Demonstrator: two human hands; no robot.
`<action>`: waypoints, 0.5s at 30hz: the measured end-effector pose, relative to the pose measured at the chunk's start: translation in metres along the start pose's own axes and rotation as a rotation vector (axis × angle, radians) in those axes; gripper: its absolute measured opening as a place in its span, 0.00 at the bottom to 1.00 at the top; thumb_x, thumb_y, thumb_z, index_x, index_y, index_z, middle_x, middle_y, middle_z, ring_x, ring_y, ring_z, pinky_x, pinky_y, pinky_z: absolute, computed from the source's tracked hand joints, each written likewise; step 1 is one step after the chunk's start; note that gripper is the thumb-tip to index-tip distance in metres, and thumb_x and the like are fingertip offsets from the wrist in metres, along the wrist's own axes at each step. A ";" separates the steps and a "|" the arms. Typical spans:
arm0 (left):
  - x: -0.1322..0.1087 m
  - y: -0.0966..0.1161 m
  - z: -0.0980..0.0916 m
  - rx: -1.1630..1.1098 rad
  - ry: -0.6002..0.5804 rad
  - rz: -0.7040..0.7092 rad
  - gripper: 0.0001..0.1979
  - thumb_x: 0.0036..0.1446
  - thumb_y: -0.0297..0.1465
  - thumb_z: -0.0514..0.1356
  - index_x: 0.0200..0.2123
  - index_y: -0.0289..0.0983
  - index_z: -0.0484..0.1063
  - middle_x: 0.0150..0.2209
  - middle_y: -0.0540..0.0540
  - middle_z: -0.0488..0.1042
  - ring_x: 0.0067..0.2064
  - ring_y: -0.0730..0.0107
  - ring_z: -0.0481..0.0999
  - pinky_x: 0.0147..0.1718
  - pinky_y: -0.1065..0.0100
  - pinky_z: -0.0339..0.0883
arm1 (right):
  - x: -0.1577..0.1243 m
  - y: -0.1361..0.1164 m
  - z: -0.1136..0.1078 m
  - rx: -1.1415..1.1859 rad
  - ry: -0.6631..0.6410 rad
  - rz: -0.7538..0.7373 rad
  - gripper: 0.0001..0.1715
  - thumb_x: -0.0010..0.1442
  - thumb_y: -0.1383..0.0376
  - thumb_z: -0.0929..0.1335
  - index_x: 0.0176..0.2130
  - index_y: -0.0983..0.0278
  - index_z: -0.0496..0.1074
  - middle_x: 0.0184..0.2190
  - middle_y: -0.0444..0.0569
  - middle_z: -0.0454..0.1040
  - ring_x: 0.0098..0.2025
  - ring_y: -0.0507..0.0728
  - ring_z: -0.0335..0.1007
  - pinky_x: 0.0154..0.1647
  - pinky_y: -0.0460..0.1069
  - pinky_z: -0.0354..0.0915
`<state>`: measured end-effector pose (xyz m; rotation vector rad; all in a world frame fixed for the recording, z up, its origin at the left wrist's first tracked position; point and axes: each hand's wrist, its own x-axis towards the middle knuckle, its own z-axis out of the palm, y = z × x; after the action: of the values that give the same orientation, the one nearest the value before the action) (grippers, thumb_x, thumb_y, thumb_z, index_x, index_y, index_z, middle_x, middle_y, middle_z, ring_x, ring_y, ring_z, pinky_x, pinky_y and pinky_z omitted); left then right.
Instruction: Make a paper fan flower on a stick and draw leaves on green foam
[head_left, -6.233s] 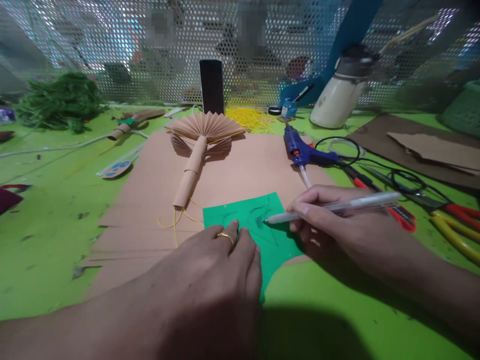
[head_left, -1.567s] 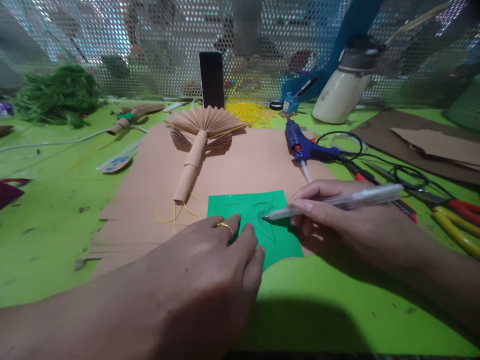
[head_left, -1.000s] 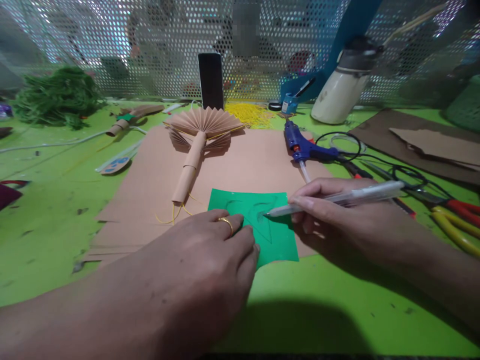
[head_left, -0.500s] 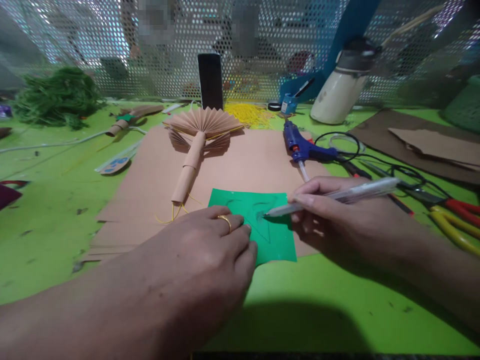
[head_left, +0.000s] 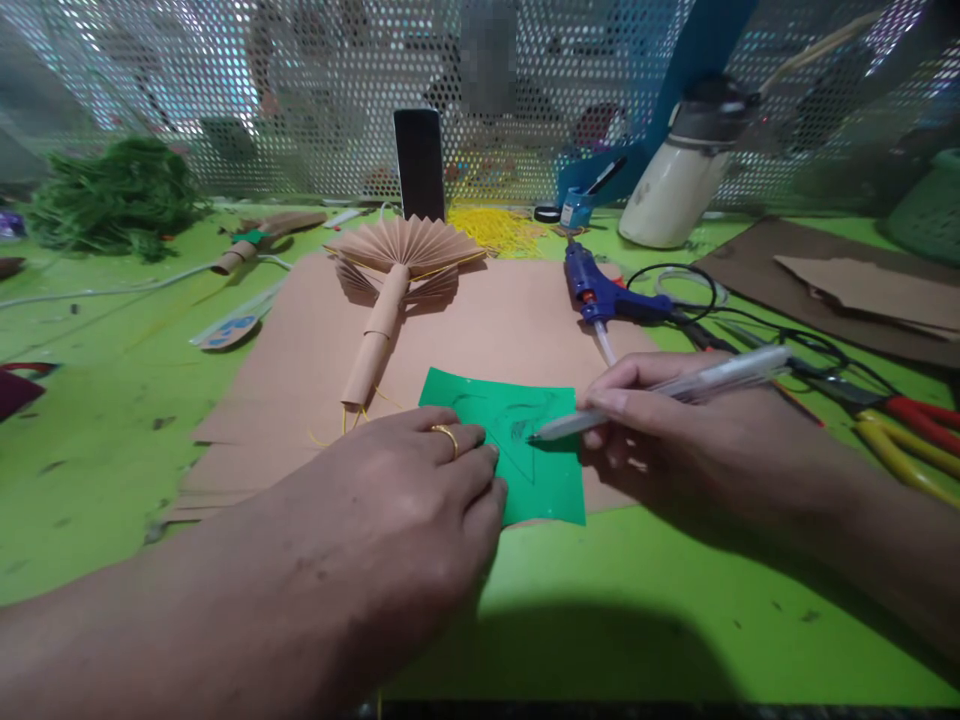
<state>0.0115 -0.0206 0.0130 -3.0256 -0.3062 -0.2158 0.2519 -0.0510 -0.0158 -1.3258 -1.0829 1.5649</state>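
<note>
My left hand (head_left: 420, 500), with a gold ring on one finger, lies over the left part of a square of green paper (head_left: 551, 500), its fingers resting on the sheet. In my right hand (head_left: 652, 410), a pen with a clear barrel (head_left: 724, 375) is gripped, its tip on the green paper beside dark shading. Curved strokes and a V-shaped outline are drawn there; my left fingers hide part of the drawing. Under the green square are large brown paper sheets (head_left: 510, 330). A pleated brown paper fan with a rolled handle (head_left: 386, 300) lies beyond my left hand.
A blue glue gun (head_left: 600, 285) with a black cord lies behind my right hand, near red-and-yellow-handled pliers (head_left: 904, 440). Farther back are a propped phone (head_left: 420, 160), an ink bottle (head_left: 576, 210), a cream spray bottle (head_left: 667, 190), yellow strands (head_left: 495, 232) and green strands (head_left: 112, 195).
The pen tip has shifted slightly, and the shading and upper curved strokes look darker. The green paper has turned a little, and my left hand has moved slightly left with it.
</note>
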 end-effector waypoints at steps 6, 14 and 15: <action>0.001 0.000 -0.001 0.004 -0.002 -0.012 0.15 0.57 0.25 0.52 0.40 0.38 0.78 0.35 0.41 0.80 0.39 0.57 0.78 0.42 0.57 0.72 | 0.000 0.000 0.004 -0.061 -0.021 -0.013 0.12 0.58 0.55 0.72 0.34 0.61 0.76 0.29 0.47 0.75 0.26 0.51 0.66 0.21 0.45 0.59; -0.001 -0.003 0.002 -0.011 0.001 -0.003 0.13 0.58 0.24 0.54 0.40 0.37 0.77 0.37 0.40 0.79 0.40 0.57 0.78 0.44 0.57 0.71 | -0.001 -0.006 0.002 -0.083 -0.017 0.029 0.12 0.58 0.58 0.72 0.28 0.63 0.73 0.22 0.46 0.74 0.23 0.50 0.66 0.22 0.45 0.60; -0.002 -0.003 0.003 -0.013 0.005 -0.002 0.13 0.58 0.24 0.54 0.40 0.37 0.77 0.37 0.40 0.79 0.40 0.57 0.78 0.44 0.57 0.71 | -0.001 -0.006 0.002 -0.058 -0.001 0.031 0.12 0.58 0.59 0.72 0.27 0.63 0.73 0.22 0.46 0.74 0.23 0.51 0.66 0.22 0.45 0.60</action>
<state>0.0091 -0.0176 0.0102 -3.0369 -0.3086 -0.2266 0.2508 -0.0506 -0.0099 -1.3865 -1.1209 1.5675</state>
